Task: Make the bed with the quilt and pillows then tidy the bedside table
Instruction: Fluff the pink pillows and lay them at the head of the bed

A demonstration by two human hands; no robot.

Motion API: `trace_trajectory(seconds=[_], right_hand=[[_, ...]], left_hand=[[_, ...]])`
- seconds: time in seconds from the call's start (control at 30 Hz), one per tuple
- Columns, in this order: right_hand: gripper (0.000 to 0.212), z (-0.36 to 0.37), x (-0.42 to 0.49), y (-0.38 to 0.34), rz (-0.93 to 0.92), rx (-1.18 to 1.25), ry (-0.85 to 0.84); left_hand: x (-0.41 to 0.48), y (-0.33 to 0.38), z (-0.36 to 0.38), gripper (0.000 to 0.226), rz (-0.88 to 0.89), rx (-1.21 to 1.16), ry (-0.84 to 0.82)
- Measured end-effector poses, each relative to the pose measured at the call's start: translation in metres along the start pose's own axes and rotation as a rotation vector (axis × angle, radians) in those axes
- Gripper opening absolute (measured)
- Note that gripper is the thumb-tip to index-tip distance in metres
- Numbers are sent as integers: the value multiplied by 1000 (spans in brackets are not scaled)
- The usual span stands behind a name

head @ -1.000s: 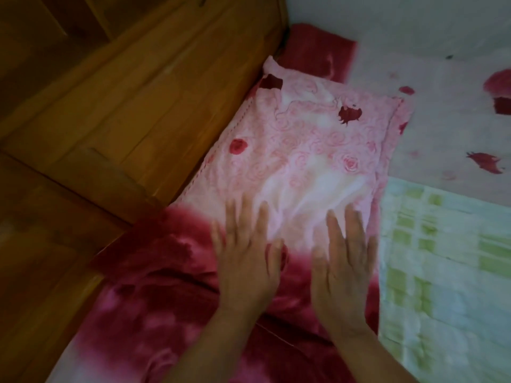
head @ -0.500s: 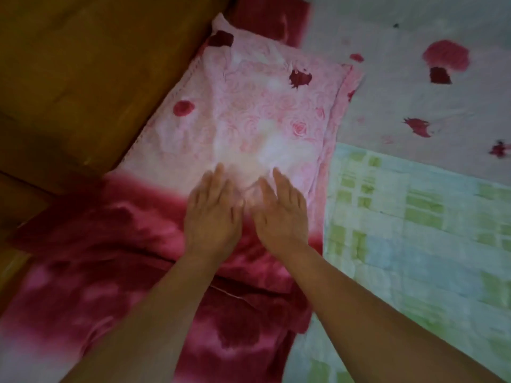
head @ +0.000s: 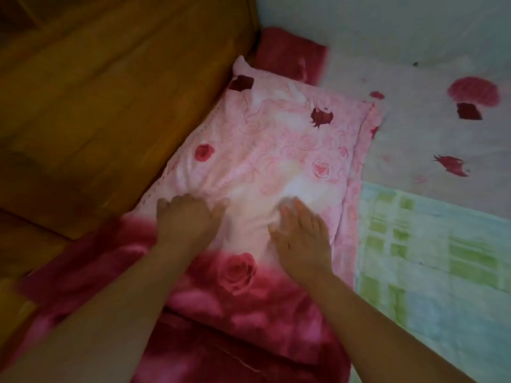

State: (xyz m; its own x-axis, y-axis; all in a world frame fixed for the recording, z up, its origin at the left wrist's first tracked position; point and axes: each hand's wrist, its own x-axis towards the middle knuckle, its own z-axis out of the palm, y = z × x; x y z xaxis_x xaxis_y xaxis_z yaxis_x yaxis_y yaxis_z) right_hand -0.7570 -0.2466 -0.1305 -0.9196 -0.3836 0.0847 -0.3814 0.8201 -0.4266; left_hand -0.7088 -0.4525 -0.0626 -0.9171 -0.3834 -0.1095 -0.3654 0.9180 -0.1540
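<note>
A pink pillow with a rose print lies flat against the wooden headboard, its near end shading into dark red. My left hand presses palm-down on the pillow's near left part, fingers straight. My right hand lies flat on the pillow's near right part, a hand's width from the left one. A green and pale blue checked quilt lies to the right of the pillow, its edge beside the pillow's side.
The wooden headboard runs along the left. A white sheet with red flower marks covers the mattress at the back right. A dark red cloth shows behind the pillow by the pale wall.
My hands were side by side and almost touching on the pillow's near end; they have slid apart, left hand to the left, right hand to the right. The camera has shifted.
</note>
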Motion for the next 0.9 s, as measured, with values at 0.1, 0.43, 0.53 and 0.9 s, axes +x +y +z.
trace_trajectory(seconds=[0.1,0.43,0.53,0.9], right_hand=[[66,-13,22,-7,82,69,195],[72,11,91,53,304,39,149],[75,30,91,60,369,5,94],[36,-8,175,62,345,-61,553]], left_hand=[[37,27,-37,70,99,-154,394],[111,51,4,68,163,-15,-53],[127,79,-21,70,278,-80,362],[209,107,38,91,327,14,-47]])
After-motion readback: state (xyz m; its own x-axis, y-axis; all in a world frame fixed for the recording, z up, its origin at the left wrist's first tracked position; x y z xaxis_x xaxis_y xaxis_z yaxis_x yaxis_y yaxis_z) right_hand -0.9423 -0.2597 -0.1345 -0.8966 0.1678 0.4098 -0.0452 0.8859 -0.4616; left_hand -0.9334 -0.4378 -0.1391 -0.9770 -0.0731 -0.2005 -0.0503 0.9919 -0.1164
